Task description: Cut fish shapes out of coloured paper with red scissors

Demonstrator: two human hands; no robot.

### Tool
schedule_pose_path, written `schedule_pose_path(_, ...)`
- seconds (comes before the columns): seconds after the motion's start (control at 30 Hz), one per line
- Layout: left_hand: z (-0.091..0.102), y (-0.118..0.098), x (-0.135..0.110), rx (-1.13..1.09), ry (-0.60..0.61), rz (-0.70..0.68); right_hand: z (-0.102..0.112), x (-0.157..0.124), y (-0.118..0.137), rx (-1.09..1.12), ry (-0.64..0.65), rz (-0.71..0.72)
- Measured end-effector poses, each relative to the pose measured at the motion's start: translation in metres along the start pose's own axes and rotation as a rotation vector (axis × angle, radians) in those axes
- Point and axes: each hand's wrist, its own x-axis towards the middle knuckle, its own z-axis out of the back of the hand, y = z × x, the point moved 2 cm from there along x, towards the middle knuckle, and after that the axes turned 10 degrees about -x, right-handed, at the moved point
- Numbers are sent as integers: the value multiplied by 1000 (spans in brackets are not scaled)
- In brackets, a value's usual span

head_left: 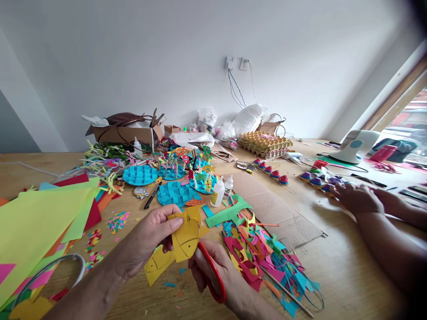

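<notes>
Between the thumb and fingers of my left hand [160,229] is a piece of yellow paper [185,235] with a fish outline drawn on it in black. A second yellow piece [159,264], also marked with a drawn fish, hangs below that hand. My right hand [216,271] is closed around red-handled scissors [213,275]. Their blades are mostly hidden at the right edge of the yellow paper. Just beyond the paper lies an orange spotted paper fish [194,202], close to a round blue base [176,194].
Colourful paper scraps [253,258] are heaped right of my hands. Coloured sheets [43,226] lie at left. Glue bottles [218,192], a black marker [152,195] and flat cardboard [273,209] are ahead. At right, another person's hands [356,198] touch painted egg-carton cups [315,181].
</notes>
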Motion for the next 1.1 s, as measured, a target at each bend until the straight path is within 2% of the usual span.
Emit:
schedule_pose_path(0.3,-9,3,-3,107,-12,-56,-1,-3,2,-29,-35,-45)
schedule_pose_path(0.5,-9,-1,0,200,3,-21,-2,-3,-8,20,-33,-87)
schedule_pose_path(0.7,-7,0,0,242,20,-53,-2,-2,-7,3,-19,-59)
schedule_pose_path(0.93,-10,1,-1,302,-35,-81,-1,-1,-12,-17,-31,-27)
schedule_pose_path(1.1,-11,3,0,284,-47,-75,-1,-2,-14,-4,-42,-54)
